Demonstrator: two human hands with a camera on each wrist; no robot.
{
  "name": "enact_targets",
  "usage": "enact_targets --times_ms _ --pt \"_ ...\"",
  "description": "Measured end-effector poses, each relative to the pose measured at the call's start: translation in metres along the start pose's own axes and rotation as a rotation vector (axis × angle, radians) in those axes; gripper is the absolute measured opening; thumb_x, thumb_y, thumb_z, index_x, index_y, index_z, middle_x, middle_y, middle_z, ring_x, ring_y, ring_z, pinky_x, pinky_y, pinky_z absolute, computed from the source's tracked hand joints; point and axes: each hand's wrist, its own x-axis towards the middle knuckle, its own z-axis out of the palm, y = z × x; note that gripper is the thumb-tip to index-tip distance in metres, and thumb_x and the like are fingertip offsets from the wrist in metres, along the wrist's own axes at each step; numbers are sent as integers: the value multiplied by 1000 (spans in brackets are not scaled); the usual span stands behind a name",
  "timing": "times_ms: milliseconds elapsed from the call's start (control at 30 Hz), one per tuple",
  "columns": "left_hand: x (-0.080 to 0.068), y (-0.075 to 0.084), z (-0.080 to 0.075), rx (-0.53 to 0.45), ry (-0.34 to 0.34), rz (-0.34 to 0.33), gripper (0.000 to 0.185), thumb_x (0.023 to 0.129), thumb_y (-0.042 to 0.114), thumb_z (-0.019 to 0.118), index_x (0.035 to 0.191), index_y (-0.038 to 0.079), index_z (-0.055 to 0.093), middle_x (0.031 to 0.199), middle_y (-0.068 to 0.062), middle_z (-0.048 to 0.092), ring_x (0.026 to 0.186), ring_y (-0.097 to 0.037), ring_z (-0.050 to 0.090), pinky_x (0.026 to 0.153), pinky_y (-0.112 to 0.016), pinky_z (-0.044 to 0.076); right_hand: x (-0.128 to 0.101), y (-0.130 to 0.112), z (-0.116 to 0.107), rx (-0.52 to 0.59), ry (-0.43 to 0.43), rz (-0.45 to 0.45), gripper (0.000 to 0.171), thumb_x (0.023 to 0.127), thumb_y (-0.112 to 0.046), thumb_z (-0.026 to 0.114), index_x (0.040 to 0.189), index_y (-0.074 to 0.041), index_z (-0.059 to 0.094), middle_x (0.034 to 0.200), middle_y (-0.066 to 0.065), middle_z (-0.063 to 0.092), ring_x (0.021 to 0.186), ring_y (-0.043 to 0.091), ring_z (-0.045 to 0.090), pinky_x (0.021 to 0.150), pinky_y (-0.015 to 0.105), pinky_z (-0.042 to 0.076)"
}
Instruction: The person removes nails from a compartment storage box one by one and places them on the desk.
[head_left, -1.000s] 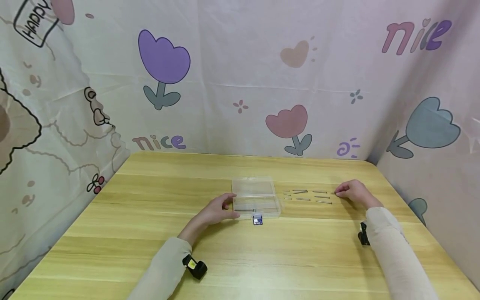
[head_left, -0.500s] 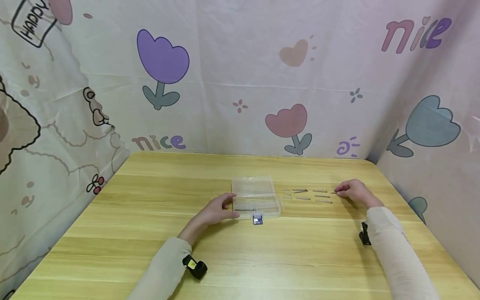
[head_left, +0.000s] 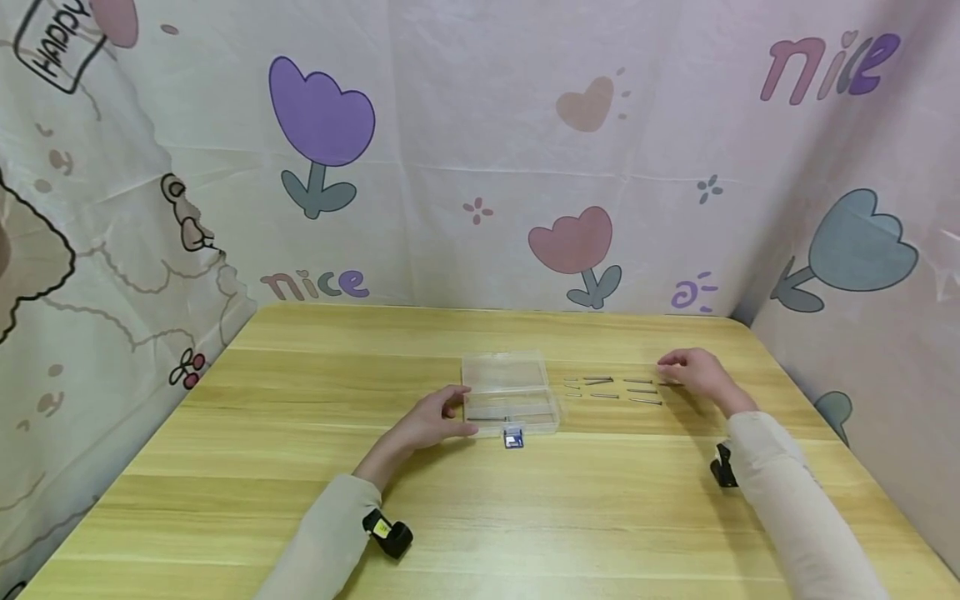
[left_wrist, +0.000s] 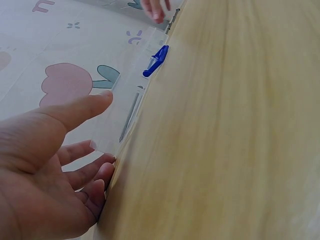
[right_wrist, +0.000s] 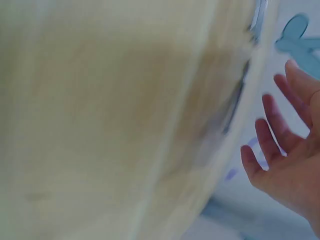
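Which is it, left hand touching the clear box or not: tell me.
Touching. The left wrist view shows the left hand with fingertips against the clear box.

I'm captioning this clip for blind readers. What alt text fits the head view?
A left hand rests against an open clear plastic box on a wooden table, while the right hand hovers at thin metal pins laid beside it. Cartoon tulip fabric hangs behind.

"nice" and "Happy" on backdrop cloth (head_left: 480, 150)
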Motion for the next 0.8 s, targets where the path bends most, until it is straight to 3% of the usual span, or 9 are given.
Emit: enact_targets --times_ms 233,467,800 --pt "-1 2 -1 9 5 -13 70 81 22 80 141 9 48 136 -13 52 103 -25 46 83 -39 42 17 -53 6 -15 13 -107 34 95 -18 62 115 9 64 120 30 59 115 49 49 96 60 36" --pt "0 1 0 17 7 -3 70 80 21 80 141 9 48 135 -13 53 104 -25 48 87 -42 42 23 -107 23 5 -81 -254 29 91 -13 66 112 7 66 114 23 64 108 41 56 92 54 42" --pt "0 1 -1 19 3 -10 70 80 22 80 141 8 48 136 -14 52 106 -26 47 89 -43 40 14 -155 58 31 -201 -350 19 90 -11 68 103 2 71 107 14 67 100 30 60 86 45 47"
